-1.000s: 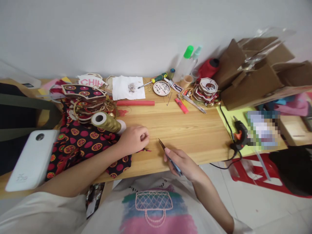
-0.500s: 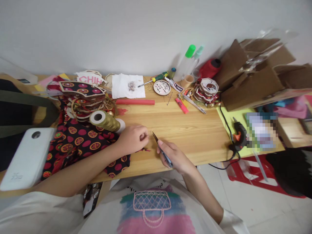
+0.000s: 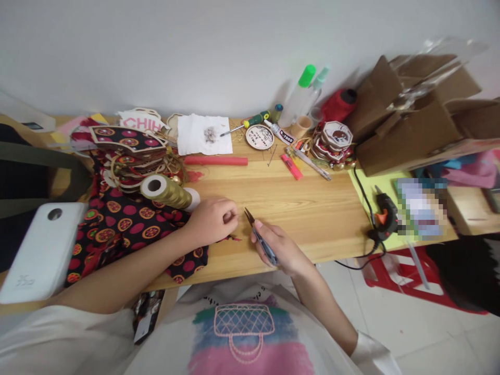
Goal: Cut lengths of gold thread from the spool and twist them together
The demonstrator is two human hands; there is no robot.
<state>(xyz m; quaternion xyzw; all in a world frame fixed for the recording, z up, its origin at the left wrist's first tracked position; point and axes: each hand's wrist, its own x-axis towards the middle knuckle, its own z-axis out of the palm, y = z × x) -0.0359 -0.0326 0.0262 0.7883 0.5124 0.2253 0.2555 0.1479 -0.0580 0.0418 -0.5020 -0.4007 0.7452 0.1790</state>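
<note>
My left hand (image 3: 214,221) is closed above the front half of the table, its fingertips curled inward; whatever they pinch is hidden or too small to name. Just to the right, my right hand (image 3: 282,247) grips small needle-nose pliers (image 3: 261,237) by their blue-grey handles. Their dark pointed jaws are slightly apart and aim up and left, a short gap from the left fingers. Under my left wrist lies dark patterned cloth (image 3: 146,229) with red and orange round motifs. A spool of gold thread (image 3: 169,192) rests on its side behind that wrist.
A white power bank (image 3: 41,255) lies at left, near stacked wooden-edged ornaments (image 3: 130,140). Behind are a red stick (image 3: 216,161), a screwdriver (image 3: 255,120), a glue tube (image 3: 280,133) and bottles. A black glue gun (image 3: 386,213) and a cardboard box (image 3: 410,125) are at right.
The pliers have turned slightly in my right hand, and their jaws and handles show further apart. My left hand stays nearly still. The whole view has shifted a little.
</note>
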